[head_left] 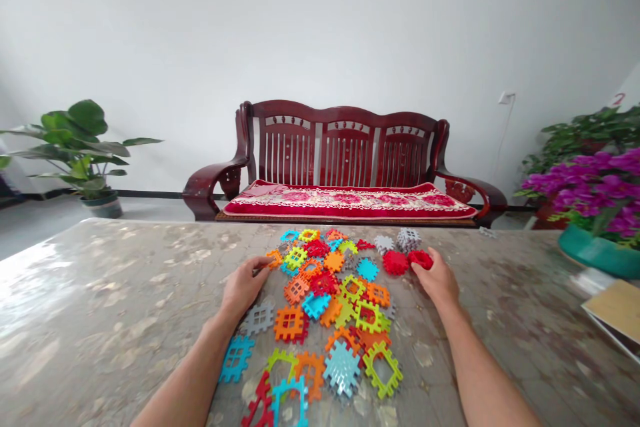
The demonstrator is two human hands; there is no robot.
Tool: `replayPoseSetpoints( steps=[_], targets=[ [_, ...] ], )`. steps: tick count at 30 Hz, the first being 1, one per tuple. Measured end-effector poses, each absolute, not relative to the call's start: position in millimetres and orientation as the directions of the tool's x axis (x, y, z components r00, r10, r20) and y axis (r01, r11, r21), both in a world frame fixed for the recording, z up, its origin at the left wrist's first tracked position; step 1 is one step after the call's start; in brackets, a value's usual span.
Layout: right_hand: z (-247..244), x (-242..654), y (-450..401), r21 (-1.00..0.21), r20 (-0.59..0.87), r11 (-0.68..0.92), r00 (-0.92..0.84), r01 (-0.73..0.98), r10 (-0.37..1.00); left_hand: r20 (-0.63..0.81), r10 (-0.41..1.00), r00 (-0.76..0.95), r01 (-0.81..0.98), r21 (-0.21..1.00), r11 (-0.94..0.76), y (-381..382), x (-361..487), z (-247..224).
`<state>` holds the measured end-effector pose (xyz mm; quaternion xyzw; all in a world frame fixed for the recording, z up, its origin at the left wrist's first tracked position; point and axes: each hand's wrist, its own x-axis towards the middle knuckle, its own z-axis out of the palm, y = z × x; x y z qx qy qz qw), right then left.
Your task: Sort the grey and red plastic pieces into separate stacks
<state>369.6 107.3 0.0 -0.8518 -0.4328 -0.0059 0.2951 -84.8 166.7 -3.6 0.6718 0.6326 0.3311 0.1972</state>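
Note:
Many interlocking plastic tiles with notched edges lie in a loose pile on the table [165,307]. My left hand [245,283] is at the pile's far left, thumb and index finger closed at the edge of an orange tile [275,258]. A lime window tile [295,257] lies just right of it. On the other side, my right hand [440,280] grips red tiles [420,259], which seem stacked; the palm side is hidden. Beside them lies a solid red tile [395,263]. Behind stand a stack of grey window tiles [409,238] and a grey solid tile [384,244].
Nearer me are a blue window tile [237,358], a grey window tile [259,317] and a lime frame tile [383,369]. A teal flower pot [597,252] and a tan box [616,307] stand at right. Beyond the table is a wooden bench [345,153].

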Motion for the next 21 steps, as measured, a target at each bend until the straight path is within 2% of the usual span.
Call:
replayPoseSetpoints(
  steps=[6,10,14,18,21],
  targets=[
    [0.1,367.7,104.3,-0.479,0.312,-0.416,0.593,0.773,0.742,0.218,0.976,-0.018,0.720,0.680,-0.139,168.3,-85.2,-6.0],
    [8.6,360.7,102.8,-0.460,0.508,-0.341,0.558,0.820,0.657,0.232,0.972,-0.021,0.733,0.665,-0.143,170.2,-87.0,-9.4],
    [16.8,336.8,109.1,-0.498,0.637,-0.020,0.382,0.867,0.669,0.260,0.965,0.041,0.689,0.692,-0.216,170.8,-86.1,-12.6],
    [21.6,292.3,113.4,-0.592,0.548,0.282,0.121,0.755,0.828,0.394,0.904,0.165,0.627,0.666,-0.405,166.1,-77.9,-8.8],
    [25.7,257.2,107.7,-0.555,0.491,0.428,-0.135,0.714,0.861,0.456,0.841,0.290,0.593,0.605,-0.532,160.5,-69.8,-2.2]
  ],
)
